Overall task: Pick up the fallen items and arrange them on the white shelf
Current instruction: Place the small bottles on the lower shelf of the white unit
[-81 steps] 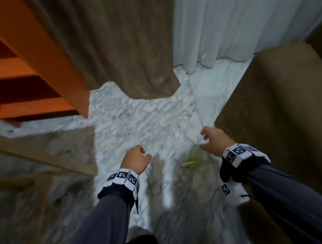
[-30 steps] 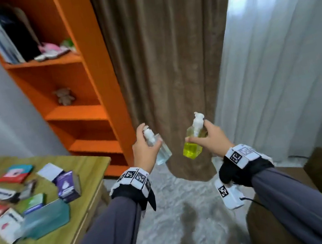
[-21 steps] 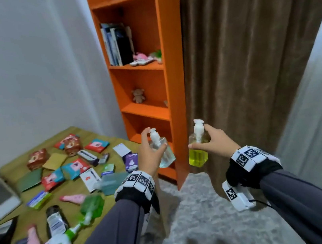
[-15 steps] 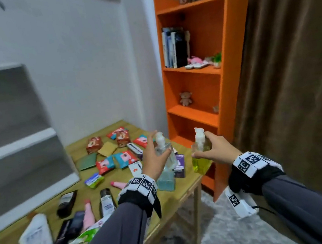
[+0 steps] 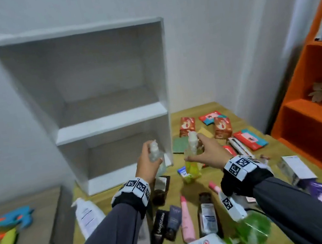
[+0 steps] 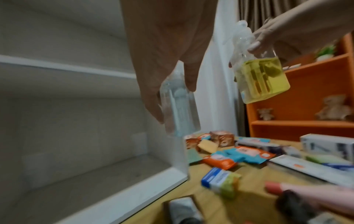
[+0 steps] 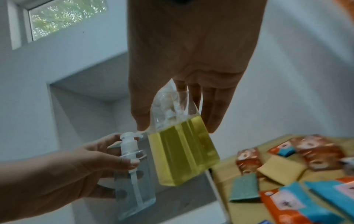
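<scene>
The left hand (image 5: 148, 163) grips a clear pump bottle (image 7: 134, 181) of pale bluish liquid, and the right hand (image 5: 207, 152) grips a yellow-filled pump bottle (image 7: 182, 153). Both bottles are roughly upright, pumps up, above the counter (image 5: 204, 180) before the white shelf (image 5: 112, 122).

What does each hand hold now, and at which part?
The left hand holds a clear pump bottle at its neck and upper body. The right hand holds a yellow pump bottle at its shoulder.

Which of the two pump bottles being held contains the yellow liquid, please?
The pump bottle in the right hand holds yellow liquid; the left hand's bottle is clear.
</scene>
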`<state>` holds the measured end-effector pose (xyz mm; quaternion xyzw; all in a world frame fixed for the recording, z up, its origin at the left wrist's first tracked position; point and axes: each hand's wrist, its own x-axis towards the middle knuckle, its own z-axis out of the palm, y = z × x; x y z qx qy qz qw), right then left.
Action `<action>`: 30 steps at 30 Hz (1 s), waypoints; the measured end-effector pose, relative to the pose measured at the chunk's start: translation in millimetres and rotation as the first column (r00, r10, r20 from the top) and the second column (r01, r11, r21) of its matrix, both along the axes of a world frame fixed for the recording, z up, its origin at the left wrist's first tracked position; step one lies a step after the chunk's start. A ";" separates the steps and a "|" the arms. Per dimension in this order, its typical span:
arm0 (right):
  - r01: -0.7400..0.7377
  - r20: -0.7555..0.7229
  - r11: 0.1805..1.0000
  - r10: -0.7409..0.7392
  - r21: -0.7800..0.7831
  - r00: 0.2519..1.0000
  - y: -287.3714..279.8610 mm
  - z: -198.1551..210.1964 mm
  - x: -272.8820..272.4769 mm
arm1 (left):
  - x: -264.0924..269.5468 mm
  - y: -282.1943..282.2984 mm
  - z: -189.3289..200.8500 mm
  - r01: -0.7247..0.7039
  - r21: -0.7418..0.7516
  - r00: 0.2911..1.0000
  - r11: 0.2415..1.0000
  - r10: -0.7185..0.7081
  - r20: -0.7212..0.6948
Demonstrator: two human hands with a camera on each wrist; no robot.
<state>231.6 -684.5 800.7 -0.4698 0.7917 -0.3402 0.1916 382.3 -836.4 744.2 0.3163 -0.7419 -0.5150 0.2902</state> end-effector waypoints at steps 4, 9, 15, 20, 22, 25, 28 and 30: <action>-0.113 0.064 0.993 0.112 0.017 0.992 -74.2 -34.6 10.6 | 28.6 -54.3 -24.6 -0.139 0.066 0.990 0.988 0.137 0.036; -0.224 0.092 0.963 0.212 0.148 0.973 -156.3 -88.2 20.0 | 60.3 -107.0 -65.0 -0.323 0.082 0.939 0.943 0.308 0.150; -0.314 0.159 0.926 0.285 0.208 0.945 -223.2 -128.8 23.8 | 71.8 -142.1 -96.0 -0.488 0.055 0.856 0.871 0.466 0.222; -0.288 0.191 0.937 0.252 0.196 0.949 -262.1 -152.9 33.3 | 66.9 -166.4 -119.0 -0.544 0.029 0.816 0.839 0.520 0.253; -0.286 0.201 0.934 0.244 0.216 0.949 -271.8 -163.0 38.2 | 63.7 -171.8 -126.0 -0.564 0.013 0.799 0.826 0.542 0.261; -0.270 0.206 0.947 0.233 0.175 0.950 -278.5 -176.6 47.0 | 59.5 -178.9 -132.0 -0.588 0.007 0.790 0.809 0.573 0.220; -0.268 0.202 0.957 0.243 0.109 0.949 -283.3 -184.0 56.5 | 61.0 -183.7 -137.3 -0.570 -0.001 0.806 0.822 0.560 0.191; -0.267 0.192 0.960 0.247 0.087 0.950 -288.1 -186.9 62.1 | 64.6 -184.4 -142.2 -0.550 -0.008 0.819 0.835 0.541 0.190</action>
